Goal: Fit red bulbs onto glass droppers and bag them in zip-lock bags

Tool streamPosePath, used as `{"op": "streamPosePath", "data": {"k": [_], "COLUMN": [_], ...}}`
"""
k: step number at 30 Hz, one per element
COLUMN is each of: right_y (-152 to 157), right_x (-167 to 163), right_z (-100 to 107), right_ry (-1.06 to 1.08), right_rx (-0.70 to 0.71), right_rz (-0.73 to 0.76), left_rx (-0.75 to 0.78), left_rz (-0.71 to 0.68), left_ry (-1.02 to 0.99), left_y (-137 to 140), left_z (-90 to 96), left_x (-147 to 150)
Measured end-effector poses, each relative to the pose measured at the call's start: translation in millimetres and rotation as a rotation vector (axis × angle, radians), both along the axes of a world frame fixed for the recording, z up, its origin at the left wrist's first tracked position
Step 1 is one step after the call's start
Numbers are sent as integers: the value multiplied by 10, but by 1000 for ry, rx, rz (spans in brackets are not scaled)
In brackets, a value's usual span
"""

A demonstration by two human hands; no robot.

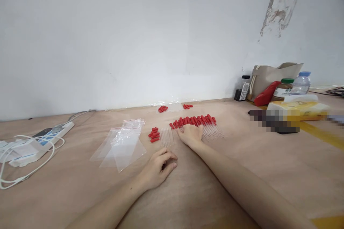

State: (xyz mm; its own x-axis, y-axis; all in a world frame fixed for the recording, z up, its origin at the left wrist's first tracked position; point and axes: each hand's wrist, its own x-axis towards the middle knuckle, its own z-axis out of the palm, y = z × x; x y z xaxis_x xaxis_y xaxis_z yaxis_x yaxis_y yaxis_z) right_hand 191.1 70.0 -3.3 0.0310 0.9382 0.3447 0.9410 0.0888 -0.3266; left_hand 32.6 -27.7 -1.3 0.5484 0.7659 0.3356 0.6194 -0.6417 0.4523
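My right hand (191, 135) reaches palm down onto a row of droppers with red rubber bulbs (199, 120). Its thumb and little finger are spread apart and touch or hover at the glass stems; the middle fingers are mostly hidden. My left hand (159, 167) rests on the table, loosely curved, thumb apart from the fingers, with nothing in it. Just beyond it lies a set of clear glass tubes (166, 137) side by side. A small pile of loose red bulbs (154, 135) touches their left side.
Clear zip bags (120, 146) lie fanned at left. More red bulbs (162, 109) sit near the wall, with another cluster (188, 106) beside them. A power strip (43, 145) with white cables is far left. Bottles, a bag (271, 78) and a tissue pack (295, 109) stand right.
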Motion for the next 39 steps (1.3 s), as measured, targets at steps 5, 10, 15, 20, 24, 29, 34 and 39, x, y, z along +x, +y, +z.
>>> {"op": "streamPosePath", "data": {"k": [5, 10, 15, 20, 24, 29, 34, 39], "right_y": [-70, -80, -6, 8, -162, -463, -673, -794], "right_x": [-63, -223, -351, -458, -288, 294, 640, 613], "right_z": [63, 123, 191, 263, 300, 81, -195, -161], "right_ry": [32, -81, -131, -133, -113, -32, 129, 233], "right_rx": [56, -54, -163, -252, -194, 61, 316, 352], "right_rz": [78, 139, 121, 129, 155, 540, 676, 655], "left_rx": [255, 331, 324, 345, 395, 395, 277, 209], "left_rz": [266, 428, 433, 421, 372, 222, 163, 132], "left_ry": [40, 88, 163, 181, 128, 97, 42, -15], "left_y": [258, 537, 617, 591, 494, 290, 125, 84], "left_z": [31, -23, -123, -120, -101, -107, -75, -85], "left_x": [-241, -500, -510, -473, -431, -203, -5, -12]}}
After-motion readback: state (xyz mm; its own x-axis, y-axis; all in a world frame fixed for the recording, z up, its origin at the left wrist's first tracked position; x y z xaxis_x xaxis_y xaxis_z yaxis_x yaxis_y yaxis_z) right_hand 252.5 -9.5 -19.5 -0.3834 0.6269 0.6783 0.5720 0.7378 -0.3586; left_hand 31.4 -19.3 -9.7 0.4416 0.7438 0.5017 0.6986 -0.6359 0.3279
